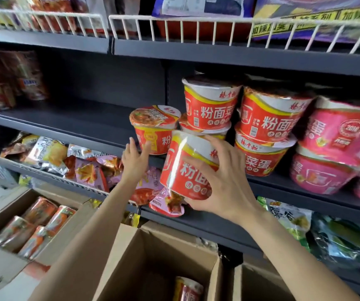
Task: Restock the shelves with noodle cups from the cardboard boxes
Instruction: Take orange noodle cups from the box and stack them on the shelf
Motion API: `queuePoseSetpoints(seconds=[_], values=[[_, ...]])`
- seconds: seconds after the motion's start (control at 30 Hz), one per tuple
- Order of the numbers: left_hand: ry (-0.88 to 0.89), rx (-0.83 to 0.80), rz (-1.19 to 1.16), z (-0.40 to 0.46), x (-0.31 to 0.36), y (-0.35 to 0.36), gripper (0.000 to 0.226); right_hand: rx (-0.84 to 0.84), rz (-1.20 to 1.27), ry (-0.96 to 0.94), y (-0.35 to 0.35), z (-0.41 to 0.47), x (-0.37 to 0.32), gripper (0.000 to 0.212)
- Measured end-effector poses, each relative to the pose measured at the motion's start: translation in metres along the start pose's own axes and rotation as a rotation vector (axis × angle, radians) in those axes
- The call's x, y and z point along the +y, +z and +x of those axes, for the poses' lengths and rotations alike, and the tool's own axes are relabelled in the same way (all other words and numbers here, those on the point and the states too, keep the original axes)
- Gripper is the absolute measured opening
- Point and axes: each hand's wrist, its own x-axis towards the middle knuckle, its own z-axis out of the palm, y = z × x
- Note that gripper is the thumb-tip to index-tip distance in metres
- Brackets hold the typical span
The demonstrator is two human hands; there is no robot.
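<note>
Right hand [224, 183] grips a red noodle cup [191, 166] (tilted) just before the shelf [92, 118]; left hand [134, 158], fingers straight, touches a shelved cup [155, 129] beyond it.

The right hand [224, 187] gripped a tilted red noodle cup [187, 168] at frame centre. The left hand [134, 158] touched another red cup [155, 129] on the shelf [100, 124].

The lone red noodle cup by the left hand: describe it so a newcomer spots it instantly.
On the dark middle shelf, left of the stacked red cups, one red noodle cup stands alone. The left hand reaches it; nothing is stacked on it.
</note>
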Motion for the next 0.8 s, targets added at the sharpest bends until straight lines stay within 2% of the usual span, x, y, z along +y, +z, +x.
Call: queuePoseSetpoints(seconds=[0.07,0.1,0.13,0.2,0.27,0.37,0.43,0.57,0.63,0.73,0.8], values=[[0.056,-0.155,-0.251,-0.037,0.018,-0.029,0.071,0.040,0.025,-0.061,-0.007,0.015,-0.006,0.086],[0.123,-0.235,-0.298,-0.056,0.028,-0.045,0.071,0.060,0.033,-0.098,-0.010,0.024,-0.010,0.087],[0.178,-0.299,-0.309,-0.072,0.037,-0.059,0.076,0.078,0.037,-0.137,-0.012,0.034,-0.014,0.088],[0.237,-0.336,-0.265,-0.088,0.050,-0.080,0.098,0.104,0.024,-0.210,-0.016,0.054,-0.022,0.090],[0.287,-0.269,-0.216,-0.085,0.061,-0.091,0.111,0.119,-0.028,-0.285,-0.015,0.076,-0.028,0.095],[0.400,-0.083,-0.220,-0.066,0.081,-0.093,0.105,0.153,-0.118,-0.354,-0.003,0.109,-0.029,0.101],[0.430,0.015,-0.276,-0.046,0.088,-0.088,0.095,0.173,-0.162,-0.316,0.010,0.129,-0.026,0.102],[0.359,0.043,-0.286,-0.002,0.080,-0.067,0.106,0.063,-0.213,-0.162,0.038,0.146,-0.010,0.102],[0.322,0.040,-0.244,0.016,0.069,-0.055,0.102,-0.009,-0.235,-0.115,0.049,0.140,-0.004,0.096],[0.261,0.078,-0.121,0.034,0.056,-0.042,0.112,-0.041,-0.136,-0.125,0.062,0.125,-0.005,0.069],[0.227,0.079,-0.079,0.042,0.053,-0.037,0.111,-0.082,-0.063,-0.156,0.071,0.120,-0.005,0.064]])
